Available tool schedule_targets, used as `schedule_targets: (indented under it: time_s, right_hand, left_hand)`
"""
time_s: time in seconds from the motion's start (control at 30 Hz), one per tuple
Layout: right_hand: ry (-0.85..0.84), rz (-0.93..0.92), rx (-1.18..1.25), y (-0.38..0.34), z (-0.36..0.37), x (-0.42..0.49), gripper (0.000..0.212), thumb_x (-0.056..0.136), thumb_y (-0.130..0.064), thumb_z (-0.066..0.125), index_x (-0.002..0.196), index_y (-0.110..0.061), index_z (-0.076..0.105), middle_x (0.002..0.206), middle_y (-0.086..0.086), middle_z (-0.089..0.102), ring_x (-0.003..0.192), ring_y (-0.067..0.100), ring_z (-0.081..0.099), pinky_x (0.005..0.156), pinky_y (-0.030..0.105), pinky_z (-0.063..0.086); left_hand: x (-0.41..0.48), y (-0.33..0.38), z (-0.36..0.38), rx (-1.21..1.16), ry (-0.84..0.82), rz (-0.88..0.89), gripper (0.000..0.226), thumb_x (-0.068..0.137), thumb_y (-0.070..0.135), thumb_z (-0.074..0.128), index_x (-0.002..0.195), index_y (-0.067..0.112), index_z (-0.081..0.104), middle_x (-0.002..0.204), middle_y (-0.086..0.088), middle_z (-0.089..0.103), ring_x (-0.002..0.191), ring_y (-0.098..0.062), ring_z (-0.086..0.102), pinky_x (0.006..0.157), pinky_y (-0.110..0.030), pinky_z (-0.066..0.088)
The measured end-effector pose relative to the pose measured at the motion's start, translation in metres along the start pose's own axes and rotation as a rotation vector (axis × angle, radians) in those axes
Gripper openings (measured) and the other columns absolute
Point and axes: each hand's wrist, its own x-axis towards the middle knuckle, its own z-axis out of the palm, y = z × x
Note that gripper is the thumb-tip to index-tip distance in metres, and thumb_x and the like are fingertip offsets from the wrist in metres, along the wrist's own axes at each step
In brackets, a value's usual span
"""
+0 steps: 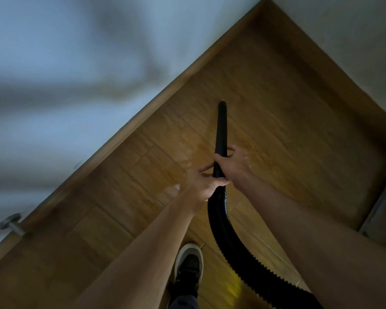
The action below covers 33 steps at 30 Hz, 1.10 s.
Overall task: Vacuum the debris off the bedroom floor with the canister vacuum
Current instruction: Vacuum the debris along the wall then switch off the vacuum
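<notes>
One dark shoe [188, 264] stands at the near edge of the wooden floor [288, 112], and beside it the black ribbed hose [223, 230] curves up from the bottom of the view toward the hands. The left hand [204, 184] curls round the joint where hose meets rigid tube. The right hand [233, 166], touching it and just ahead, wraps the tube as well. Beyond them the black tapered nozzle [222, 128] points down at the boards in the wedge of floor between two walls; whether its tip touches the wood I cannot tell. Farther off, the skirting board [165, 92] runs along the left wall to the far corner. The sweep looks to be in mid-course, heading for that corner. No debris shows on the boards, but the view is soft, so what is left is unclear. The canister is out of view.
</notes>
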Motion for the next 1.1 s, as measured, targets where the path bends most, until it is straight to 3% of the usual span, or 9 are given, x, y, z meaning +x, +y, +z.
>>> schedule_targets:
  time_s: [0.07, 0.17, 0.4, 0.57, 0.7, 0.8, 0.9, 1.1]
  right_hand:
    - [0.01, -0.006, 0.003, -0.006, -0.008, 0.013, 0.049, 0.083, -0.029, 0.073, 0.128, -0.019, 0.058, 0.11, 0.005, 0.071, 0.079, 0.018, 0.07, 0.053, 0.022, 0.049]
    - [0.023, -0.035, 0.016, -0.023, -0.005, 0.027, 0.046, 0.083, -0.028, 0.073, 0.126, -0.016, 0.06, 0.11, 0.005, 0.07, 0.078, 0.017, 0.065, 0.05, 0.019, 0.044]
    - [-0.091, -0.106, 0.094, -0.066, 0.038, 0.037, 0.029, 0.081, -0.025, 0.073, 0.108, -0.017, 0.065, 0.108, 0.008, 0.069, 0.09, 0.026, 0.069, 0.08, 0.043, 0.06]
    - [-0.119, -0.107, 0.124, -0.078, 0.043, 0.042, 0.026, 0.083, -0.025, 0.074, 0.105, -0.017, 0.062, 0.104, 0.006, 0.068, 0.093, 0.026, 0.069, 0.084, 0.042, 0.058]
    - [-0.046, -0.052, 0.155, -0.066, 0.026, 0.052, 0.045, 0.083, -0.027, 0.074, 0.123, -0.014, 0.06, 0.112, 0.006, 0.066, 0.096, 0.026, 0.069, 0.085, 0.042, 0.059]
    - [0.019, -0.027, 0.153, -0.049, -0.002, 0.064, 0.045, 0.084, -0.024, 0.073, 0.125, -0.013, 0.059, 0.112, 0.005, 0.067, 0.095, 0.024, 0.069, 0.082, 0.038, 0.059]
    - [0.087, -0.001, 0.136, -0.031, -0.032, 0.076, 0.041, 0.083, -0.024, 0.074, 0.121, -0.013, 0.062, 0.108, 0.006, 0.069, 0.092, 0.022, 0.069, 0.078, 0.036, 0.059]
    - [0.131, 0.038, 0.132, -0.011, -0.057, 0.096, 0.04, 0.081, -0.024, 0.076, 0.117, -0.012, 0.063, 0.108, 0.01, 0.071, 0.091, 0.025, 0.071, 0.08, 0.042, 0.061]
  left_hand:
    - [0.01, 0.01, 0.009, 0.007, -0.02, 0.0, 0.063, 0.074, 0.0, 0.081, 0.131, 0.01, 0.056, 0.104, -0.014, 0.071, 0.087, -0.025, 0.069, 0.073, -0.034, 0.057]
    - [0.021, 0.025, 0.006, 0.016, -0.015, 0.023, 0.061, 0.075, -0.001, 0.079, 0.13, 0.007, 0.055, 0.098, -0.011, 0.071, 0.08, -0.022, 0.07, 0.069, -0.032, 0.057]
    - [0.03, 0.052, -0.038, 0.111, 0.096, 0.116, 0.068, 0.066, 0.009, 0.087, 0.128, 0.017, 0.06, 0.096, -0.003, 0.076, 0.085, -0.018, 0.074, 0.083, -0.038, 0.06]
    - [0.031, 0.063, -0.045, 0.142, 0.127, 0.144, 0.067, 0.068, 0.008, 0.086, 0.129, 0.02, 0.06, 0.099, -0.004, 0.075, 0.085, -0.017, 0.073, 0.061, -0.027, 0.059]
    - [0.041, 0.062, -0.022, 0.149, 0.066, 0.132, 0.063, 0.072, 0.004, 0.083, 0.129, 0.015, 0.059, 0.095, -0.007, 0.074, 0.082, -0.018, 0.072, 0.073, -0.03, 0.06]
    - [0.054, 0.059, 0.006, 0.154, 0.005, 0.123, 0.057, 0.074, 0.003, 0.081, 0.126, 0.013, 0.06, 0.082, -0.001, 0.07, 0.065, -0.009, 0.068, 0.053, -0.019, 0.056]
    - [0.07, 0.053, 0.036, 0.184, -0.05, 0.106, 0.059, 0.074, 0.006, 0.082, 0.127, 0.015, 0.059, 0.08, 0.0, 0.07, 0.061, -0.007, 0.068, 0.047, -0.019, 0.053]
    - [0.094, 0.046, 0.068, 0.202, -0.098, 0.099, 0.06, 0.072, 0.01, 0.084, 0.126, 0.018, 0.06, 0.085, -0.001, 0.071, 0.074, -0.014, 0.07, 0.063, -0.027, 0.059]
